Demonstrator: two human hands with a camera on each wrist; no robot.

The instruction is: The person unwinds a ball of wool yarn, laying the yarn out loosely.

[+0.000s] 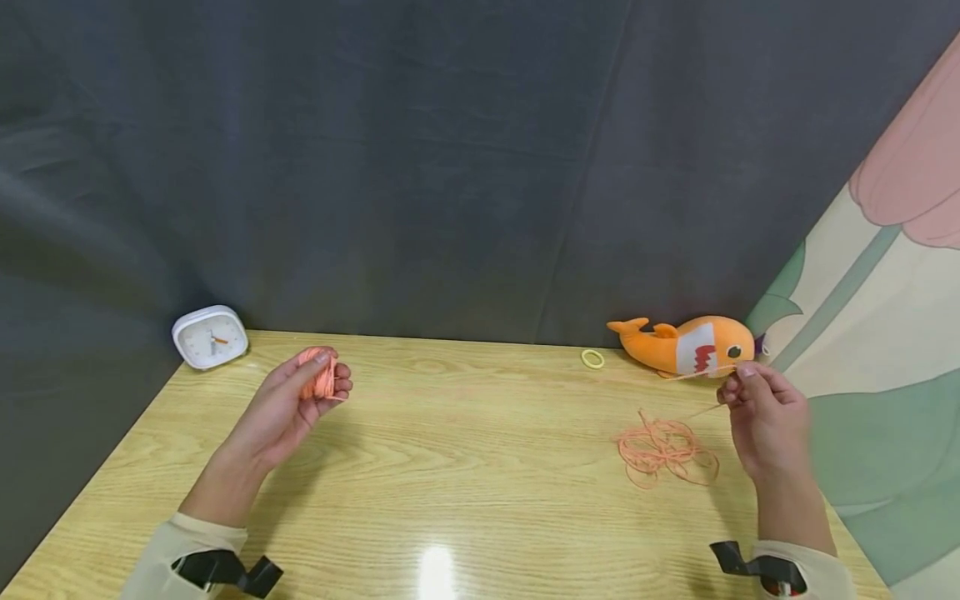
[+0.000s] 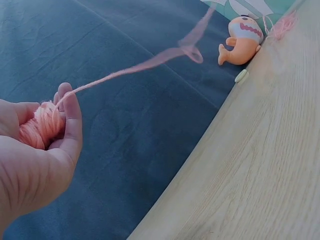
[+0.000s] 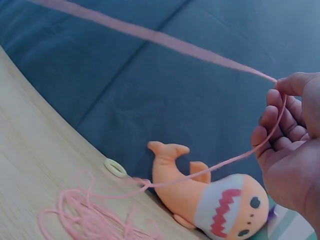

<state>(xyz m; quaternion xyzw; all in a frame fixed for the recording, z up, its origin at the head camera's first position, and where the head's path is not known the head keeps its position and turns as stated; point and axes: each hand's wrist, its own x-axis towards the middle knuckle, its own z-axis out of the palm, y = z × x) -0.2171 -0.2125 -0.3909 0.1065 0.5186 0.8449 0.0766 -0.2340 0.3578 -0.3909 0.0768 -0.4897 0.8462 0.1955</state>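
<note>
My left hand [image 1: 288,400] holds a small wound bundle of orange-pink yarn [image 1: 320,375] between thumb and curled fingers, above the left part of the table. In the left wrist view a blurred strand [image 2: 145,65] runs off the bundle [image 2: 42,127] toward the upper right. Over at the right side, my right hand [image 1: 768,417] pinches the yarn between thumb and forefinger. From that pinch one length [image 3: 165,40] stretches away to the upper left, blurred. Another length [image 3: 220,165] hangs down to a loose tangle of yarn [image 1: 663,450] lying on the table.
An orange plush whale [image 1: 693,346] lies at the table's back right, behind the tangle. Beside its tail is a pale yellow ring [image 1: 592,358]. A white clock [image 1: 210,337] stands at the back left corner. Dark cloth [image 1: 450,167] hangs behind the wooden table [image 1: 465,450].
</note>
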